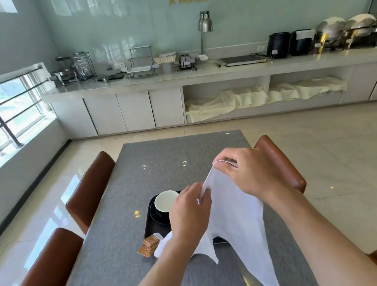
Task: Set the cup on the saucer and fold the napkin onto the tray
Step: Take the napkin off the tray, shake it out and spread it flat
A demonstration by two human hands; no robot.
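A white napkin (233,212) hangs unfolded in the air above the table. My right hand (251,172) pinches its top corner, and my left hand (190,213) grips its left edge lower down. Behind my left hand a cup (165,199), white inside and dark outside, stands on a black saucer (155,216) at the far left of a black tray (150,225). The napkin and my hands hide most of the tray.
Small brown sachets (149,244) lie at the tray's near left corner, beside a rolled white cloth (161,246). The grey table (118,265) has brown chairs on the left (89,195) and right (282,165). A buffet counter (196,72) lines the far wall.
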